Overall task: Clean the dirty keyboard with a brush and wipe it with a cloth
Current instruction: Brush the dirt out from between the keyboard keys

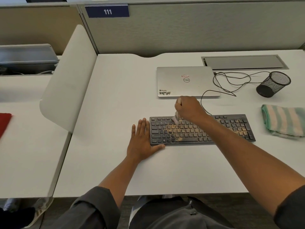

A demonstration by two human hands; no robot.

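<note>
White desk (pixel 115 162), mesh cup (pixel 273 84) tipped over — right hand (pixel 188 108) brushing keyboard (pixel 231 129)

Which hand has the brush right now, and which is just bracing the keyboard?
The right hand grips the brush over the keyboard; the left hand lies flat at its left end.

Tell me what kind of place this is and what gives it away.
Most likely an open-plan office cubicle. A grey partition panel with a numbered plate reading 111 backs the white desk, which carries a closed laptop, a mesh pen cup and a built-in cable hatch.
</note>
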